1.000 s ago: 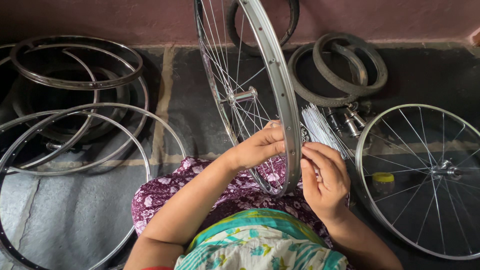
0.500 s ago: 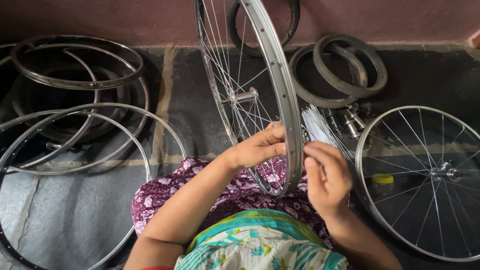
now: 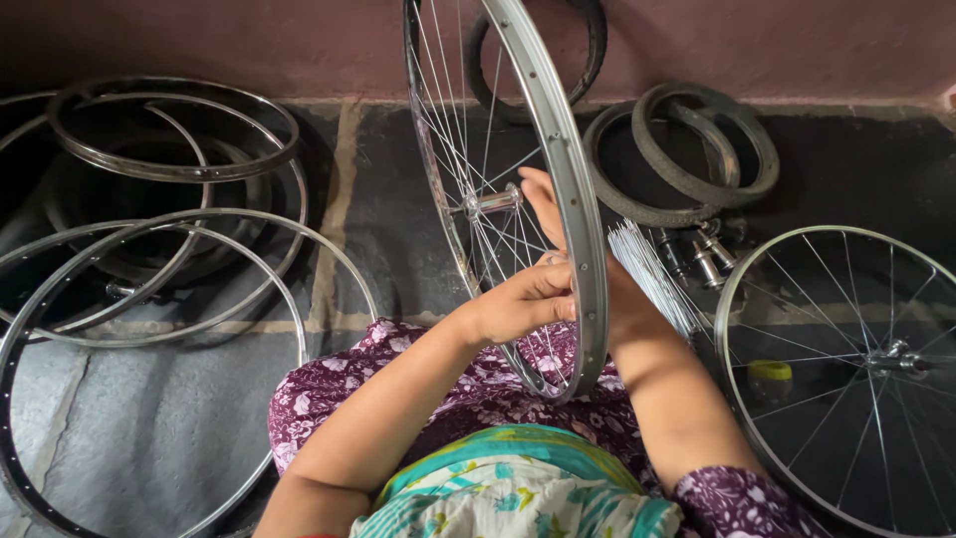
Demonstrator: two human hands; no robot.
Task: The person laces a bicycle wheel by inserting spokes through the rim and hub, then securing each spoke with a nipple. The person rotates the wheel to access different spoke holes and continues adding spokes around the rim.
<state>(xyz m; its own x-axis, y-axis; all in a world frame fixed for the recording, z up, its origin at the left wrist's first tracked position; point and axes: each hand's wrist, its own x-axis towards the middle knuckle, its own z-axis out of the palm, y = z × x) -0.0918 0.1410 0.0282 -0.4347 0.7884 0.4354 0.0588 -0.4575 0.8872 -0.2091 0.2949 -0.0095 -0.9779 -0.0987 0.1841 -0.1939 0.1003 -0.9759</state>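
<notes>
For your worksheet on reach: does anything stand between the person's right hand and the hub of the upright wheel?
Nothing visible does. The right hand reaches in among the spokes, fingers just beside the hub. The left hand grips the rim below, out of the way.

single head view, looking steeply down, close over lap.

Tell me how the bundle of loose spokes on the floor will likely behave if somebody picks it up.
The bundle of loose spokes looks unbound, so the thin rods would probably fan out and slip apart. Each looks slender and metallic, so likely springy rather than floppy, and apt to roll on the floor.
</notes>
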